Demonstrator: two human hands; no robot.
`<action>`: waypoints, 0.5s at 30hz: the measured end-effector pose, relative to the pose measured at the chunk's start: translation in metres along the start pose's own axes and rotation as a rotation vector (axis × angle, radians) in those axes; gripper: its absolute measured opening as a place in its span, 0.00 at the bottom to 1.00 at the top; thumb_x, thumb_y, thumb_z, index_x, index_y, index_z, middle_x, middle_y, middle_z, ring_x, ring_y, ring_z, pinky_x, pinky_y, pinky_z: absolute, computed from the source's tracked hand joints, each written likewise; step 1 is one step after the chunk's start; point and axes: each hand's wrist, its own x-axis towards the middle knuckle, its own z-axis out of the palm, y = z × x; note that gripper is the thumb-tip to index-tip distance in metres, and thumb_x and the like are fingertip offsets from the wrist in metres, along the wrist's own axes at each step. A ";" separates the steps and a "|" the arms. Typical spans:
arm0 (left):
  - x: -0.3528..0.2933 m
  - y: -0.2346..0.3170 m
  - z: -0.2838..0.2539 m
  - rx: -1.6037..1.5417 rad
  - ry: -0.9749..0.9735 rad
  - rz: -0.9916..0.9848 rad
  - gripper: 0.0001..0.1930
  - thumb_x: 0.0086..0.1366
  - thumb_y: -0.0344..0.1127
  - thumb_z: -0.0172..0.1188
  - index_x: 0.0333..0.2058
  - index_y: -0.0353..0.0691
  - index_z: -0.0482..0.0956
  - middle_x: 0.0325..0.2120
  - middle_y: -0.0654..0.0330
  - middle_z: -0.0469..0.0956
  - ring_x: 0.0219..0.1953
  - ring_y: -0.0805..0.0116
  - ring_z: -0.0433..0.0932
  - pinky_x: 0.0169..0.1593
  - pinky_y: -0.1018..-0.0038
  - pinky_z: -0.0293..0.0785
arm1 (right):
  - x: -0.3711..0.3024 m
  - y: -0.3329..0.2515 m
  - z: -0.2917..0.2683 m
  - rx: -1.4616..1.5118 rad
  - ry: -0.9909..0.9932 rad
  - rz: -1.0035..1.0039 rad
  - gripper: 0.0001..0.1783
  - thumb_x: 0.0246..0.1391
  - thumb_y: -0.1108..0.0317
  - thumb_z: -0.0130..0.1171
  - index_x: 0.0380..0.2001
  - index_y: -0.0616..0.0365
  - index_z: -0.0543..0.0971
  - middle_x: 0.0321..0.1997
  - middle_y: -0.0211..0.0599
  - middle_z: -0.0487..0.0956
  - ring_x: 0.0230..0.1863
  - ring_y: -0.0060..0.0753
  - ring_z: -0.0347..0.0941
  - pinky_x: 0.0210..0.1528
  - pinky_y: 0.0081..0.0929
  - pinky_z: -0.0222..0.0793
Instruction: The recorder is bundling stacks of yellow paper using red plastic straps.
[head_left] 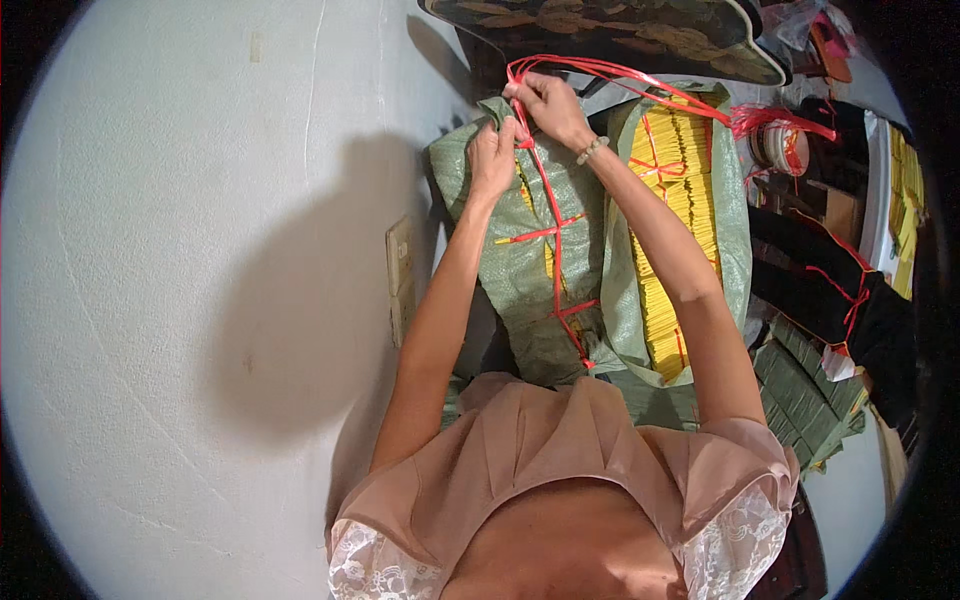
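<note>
A green woven sack (500,262) leans by the wall, its opening laced with red plastic twine (545,190) down the middle. Yellow paper edges show through gaps in the lacing. My left hand (493,158) is closed on the gathered top edge of this sack, right beside the twine. Just above and to the right, my right hand (552,106) pinches the red twine near its loop. Long loose strands run from there to the right and end in a frayed tuft (765,121). My right fingertips partly hide the twine they pinch.
A second green sack (736,225) stands open to the right, packed with yellow paper bundles (660,290) tied in red. The wall (200,250) with a switch plate (400,270) is close on the left. A dark patterned chair back (600,25) is beyond. Black cloth (810,260) lies farther right.
</note>
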 end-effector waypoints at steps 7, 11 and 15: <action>-0.009 -0.005 0.009 -0.248 0.059 0.007 0.20 0.70 0.45 0.39 0.23 0.40 0.69 0.22 0.66 0.70 0.27 0.78 0.65 0.33 0.78 0.62 | 0.029 -0.003 0.025 0.471 -0.212 0.257 0.18 0.61 0.58 0.44 0.31 0.62 0.76 0.23 0.31 0.75 0.24 0.17 0.71 0.28 0.16 0.68; -0.011 -0.005 0.028 -0.354 0.138 0.024 0.18 0.69 0.42 0.40 0.26 0.35 0.66 0.20 0.63 0.66 0.25 0.71 0.66 0.34 0.72 0.65 | 0.055 0.007 0.045 0.292 0.062 0.487 0.18 0.55 0.54 0.48 0.23 0.56 0.77 0.24 0.39 0.77 0.26 0.35 0.74 0.33 0.30 0.68; -0.016 -0.011 0.028 -0.304 0.181 0.029 0.19 0.68 0.43 0.41 0.24 0.34 0.67 0.20 0.60 0.65 0.26 0.67 0.65 0.34 0.69 0.63 | 0.067 -0.012 0.062 0.178 0.231 0.490 0.19 0.51 0.53 0.48 0.22 0.57 0.78 0.25 0.49 0.77 0.33 0.51 0.74 0.37 0.39 0.67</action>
